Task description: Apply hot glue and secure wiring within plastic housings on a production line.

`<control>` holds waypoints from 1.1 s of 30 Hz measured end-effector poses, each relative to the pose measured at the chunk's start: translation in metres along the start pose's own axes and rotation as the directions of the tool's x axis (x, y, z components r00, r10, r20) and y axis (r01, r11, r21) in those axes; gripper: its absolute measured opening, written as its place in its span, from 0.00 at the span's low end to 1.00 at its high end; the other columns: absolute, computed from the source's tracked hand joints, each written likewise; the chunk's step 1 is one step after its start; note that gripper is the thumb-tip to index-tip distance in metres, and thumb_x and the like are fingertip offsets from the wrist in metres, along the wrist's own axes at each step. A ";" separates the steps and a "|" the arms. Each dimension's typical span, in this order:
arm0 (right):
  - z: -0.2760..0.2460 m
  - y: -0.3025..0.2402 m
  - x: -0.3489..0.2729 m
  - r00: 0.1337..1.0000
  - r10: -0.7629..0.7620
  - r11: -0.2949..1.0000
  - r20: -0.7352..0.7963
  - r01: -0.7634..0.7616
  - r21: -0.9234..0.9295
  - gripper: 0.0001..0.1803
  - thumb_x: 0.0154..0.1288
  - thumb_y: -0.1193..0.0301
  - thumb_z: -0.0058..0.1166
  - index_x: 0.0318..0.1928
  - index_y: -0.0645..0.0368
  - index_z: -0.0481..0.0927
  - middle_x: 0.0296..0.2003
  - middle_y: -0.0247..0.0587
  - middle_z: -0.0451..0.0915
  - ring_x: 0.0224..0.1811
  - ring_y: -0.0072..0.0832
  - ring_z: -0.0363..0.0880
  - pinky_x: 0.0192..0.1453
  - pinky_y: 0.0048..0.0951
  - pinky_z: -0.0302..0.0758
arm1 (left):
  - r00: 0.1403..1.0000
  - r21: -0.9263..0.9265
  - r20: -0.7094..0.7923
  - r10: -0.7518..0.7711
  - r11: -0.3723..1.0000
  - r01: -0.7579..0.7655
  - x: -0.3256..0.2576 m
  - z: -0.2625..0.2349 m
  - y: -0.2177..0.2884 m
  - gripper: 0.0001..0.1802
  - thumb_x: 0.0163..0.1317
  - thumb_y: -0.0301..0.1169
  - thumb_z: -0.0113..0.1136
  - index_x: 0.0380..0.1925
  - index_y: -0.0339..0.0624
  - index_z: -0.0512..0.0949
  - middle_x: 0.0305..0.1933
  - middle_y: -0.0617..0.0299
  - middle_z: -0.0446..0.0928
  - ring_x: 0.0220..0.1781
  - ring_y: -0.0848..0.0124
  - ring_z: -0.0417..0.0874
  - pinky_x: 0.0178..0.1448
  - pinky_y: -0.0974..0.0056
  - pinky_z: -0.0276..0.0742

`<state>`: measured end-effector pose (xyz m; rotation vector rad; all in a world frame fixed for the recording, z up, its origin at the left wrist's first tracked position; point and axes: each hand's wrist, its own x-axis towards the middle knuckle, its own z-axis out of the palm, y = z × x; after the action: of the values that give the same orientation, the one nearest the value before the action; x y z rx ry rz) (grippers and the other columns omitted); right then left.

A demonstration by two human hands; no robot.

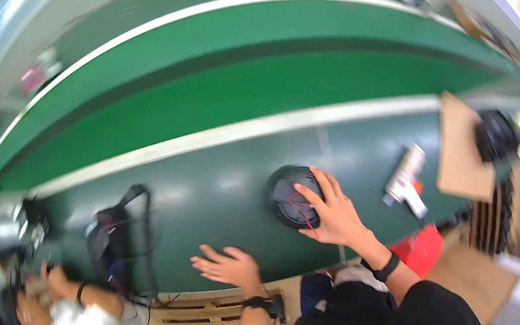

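Note:
My right hand (329,209) rests on top of a round black part (292,195) with thin red wires, lying on the dark green table (220,190); the fingers curl over its right side. Nearer the table's front edge, my left hand (226,265) hovers flat with its fingers spread and nothing in it. Both wrists wear black bands. The picture is motion-blurred.
A white handheld tool (408,179) lies right of the round part. A brown cardboard sheet (463,148), a second black round part (495,136) and a red object (421,249) sit at the right. Another person's hands (59,284) work at lower left by black cables (115,234). A wooden pallet (204,323) lies below.

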<state>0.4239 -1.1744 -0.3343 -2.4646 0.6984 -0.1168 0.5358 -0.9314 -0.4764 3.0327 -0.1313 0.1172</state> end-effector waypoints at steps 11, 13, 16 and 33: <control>-0.032 0.100 -0.140 0.842 0.217 0.968 -0.494 -0.253 -0.005 0.31 0.53 0.68 0.66 0.61 0.55 0.79 0.63 0.65 0.71 0.65 0.58 0.72 0.65 0.54 0.72 | 0.988 0.083 -0.127 0.083 0.994 -0.073 0.013 0.033 -0.032 0.32 0.79 0.52 0.40 0.77 0.52 0.63 0.80 0.35 0.58 0.81 0.42 0.59 0.79 0.38 0.57; -0.044 0.150 -0.173 0.737 0.362 0.795 -0.571 -0.564 -0.224 0.34 0.52 0.70 0.65 0.63 0.59 0.75 0.58 0.64 0.72 0.59 0.57 0.74 0.60 0.53 0.73 | 0.989 0.066 -0.117 0.091 0.994 -0.083 0.015 0.029 -0.024 0.33 0.78 0.52 0.41 0.77 0.52 0.64 0.79 0.35 0.59 0.80 0.42 0.60 0.79 0.38 0.57; -0.035 0.191 -0.202 0.746 0.530 0.710 -0.404 -0.650 -0.269 0.49 0.51 0.72 0.64 0.75 0.55 0.60 0.54 0.60 0.72 0.56 0.56 0.73 0.60 0.53 0.74 | 0.987 0.043 -0.138 0.082 0.996 -0.077 0.022 0.029 -0.028 0.33 0.77 0.53 0.44 0.75 0.50 0.66 0.77 0.33 0.61 0.79 0.41 0.63 0.77 0.39 0.59; -0.026 0.232 -0.231 0.642 0.712 0.419 -0.285 -0.063 0.906 0.28 0.66 0.73 0.60 0.66 0.62 0.73 0.32 0.36 0.78 0.28 0.25 0.74 0.35 0.26 0.75 | 0.402 -0.765 0.111 0.909 0.336 -0.550 -0.028 -0.070 0.180 0.24 0.78 0.33 0.48 0.71 0.36 0.70 0.71 0.47 0.74 0.73 0.52 0.74 0.76 0.58 0.64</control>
<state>0.1140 -1.2333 -0.4235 -1.1533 1.1897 -0.9352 0.4872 -1.0998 -0.3915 1.9312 -1.3868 -0.6065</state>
